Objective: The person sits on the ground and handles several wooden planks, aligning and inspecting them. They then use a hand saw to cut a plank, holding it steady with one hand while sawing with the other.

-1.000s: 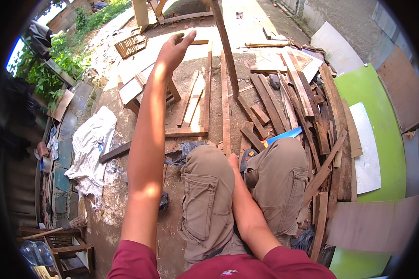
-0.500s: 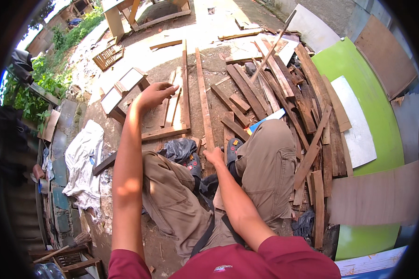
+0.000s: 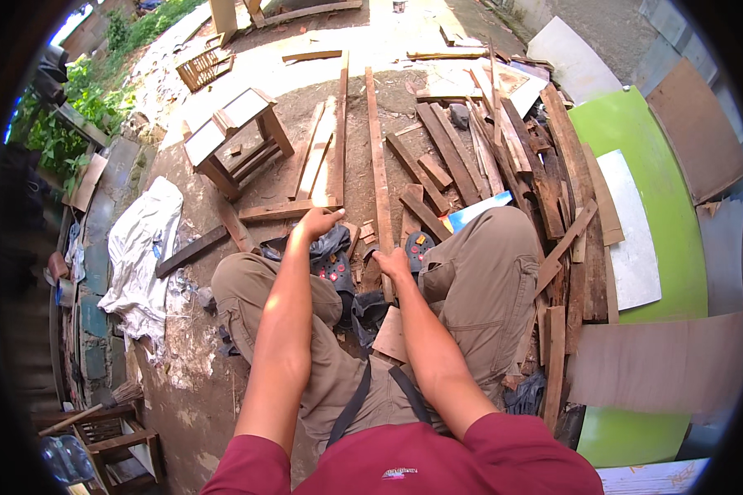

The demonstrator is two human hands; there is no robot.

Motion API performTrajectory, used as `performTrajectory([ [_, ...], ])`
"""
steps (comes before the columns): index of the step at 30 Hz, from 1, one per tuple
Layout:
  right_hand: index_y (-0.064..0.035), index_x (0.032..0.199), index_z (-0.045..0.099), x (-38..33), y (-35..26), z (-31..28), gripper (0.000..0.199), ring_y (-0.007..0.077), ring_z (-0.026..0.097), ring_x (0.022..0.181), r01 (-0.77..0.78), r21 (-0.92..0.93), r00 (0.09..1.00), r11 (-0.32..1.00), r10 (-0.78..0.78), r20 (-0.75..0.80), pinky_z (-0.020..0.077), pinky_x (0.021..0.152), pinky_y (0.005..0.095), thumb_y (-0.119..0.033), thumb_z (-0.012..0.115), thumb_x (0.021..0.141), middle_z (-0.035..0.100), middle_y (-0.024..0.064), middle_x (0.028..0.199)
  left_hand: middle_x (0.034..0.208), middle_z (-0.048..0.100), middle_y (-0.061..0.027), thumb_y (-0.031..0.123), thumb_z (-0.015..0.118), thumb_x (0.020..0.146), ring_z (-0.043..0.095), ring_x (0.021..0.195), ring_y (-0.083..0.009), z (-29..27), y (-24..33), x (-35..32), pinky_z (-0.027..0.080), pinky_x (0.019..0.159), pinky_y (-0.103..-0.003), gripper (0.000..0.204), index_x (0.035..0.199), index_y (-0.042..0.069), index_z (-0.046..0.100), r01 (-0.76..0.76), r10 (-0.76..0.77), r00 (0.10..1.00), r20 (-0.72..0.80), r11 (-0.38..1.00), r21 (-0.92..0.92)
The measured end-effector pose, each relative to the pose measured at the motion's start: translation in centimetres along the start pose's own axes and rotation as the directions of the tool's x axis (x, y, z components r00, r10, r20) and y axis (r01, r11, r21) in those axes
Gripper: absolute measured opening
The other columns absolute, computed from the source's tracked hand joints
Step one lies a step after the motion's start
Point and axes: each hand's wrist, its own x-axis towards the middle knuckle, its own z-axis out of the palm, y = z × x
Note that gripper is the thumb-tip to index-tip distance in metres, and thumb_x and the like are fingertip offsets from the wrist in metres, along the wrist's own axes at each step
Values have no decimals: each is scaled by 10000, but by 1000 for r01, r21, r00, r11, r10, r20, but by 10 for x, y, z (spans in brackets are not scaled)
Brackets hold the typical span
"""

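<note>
My right hand [image 3: 392, 262] is low between my knees, its fingers closed round the near part of a long narrow wooden strip [image 3: 378, 157]. The strip runs straight away from me along the ground. A small dark piece shows at the left of that fist; its kind is unclear. My left hand [image 3: 317, 223] hovers above the shoes, fingers loosely apart and pointing right, with nothing visible in them. Just beyond it lies a wooden frame piece [image 3: 281, 209], joined at a corner to a long upright rail [image 3: 343, 124]. A small wooden block [image 3: 392, 334] rests by my lap.
A heap of wooden planks [image 3: 545, 181] lies at the right, beside a green panel [image 3: 669, 165] and a white sheet [image 3: 629, 231]. To the left are a small wooden stool [image 3: 238, 136], a white cloth [image 3: 144, 256] and a dark wood offcut [image 3: 191, 252].
My left hand has come down and towards me, from above the frame to near its corner. My right hand stays on the strip, slightly farther right. The view has shifted.
</note>
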Motion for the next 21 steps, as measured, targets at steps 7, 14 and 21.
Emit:
performTrajectory([
  [7, 31, 1437, 468, 21, 40, 18, 796, 382, 671, 1116, 130, 71, 983, 989, -119, -141, 515, 971, 438, -226, 746, 737, 668, 288, 1212, 1176, 692, -320, 566, 642, 916, 686, 1133, -389, 70, -15, 61, 509, 983, -434, 713, 1176, -96, 693, -68, 72, 990, -118, 997, 38],
  [14, -37, 1609, 215, -15, 1, 58, 989, 376, 602, 1222, 239, 351, 971, 905, -229, -70, 470, 1050, 408, -108, 703, 752, 570, 292, 1360, 1148, 715, -273, 622, 748, 791, 686, 1092, -394, 136, -8, 106, 524, 955, -414, 853, 1185, -129, 665, 106, -167, 970, -177, 945, -308],
  [21, -33, 1595, 267, 2, 18, 43, 951, 392, 608, 1216, 290, 358, 956, 888, -254, -145, 480, 1038, 432, -85, 698, 749, 576, 301, 1331, 958, 740, -159, 331, 806, 728, 701, 844, -262, 174, 10, 135, 539, 787, -379, 502, 1016, -76, 742, 110, -128, 991, 27, 708, -698],
])
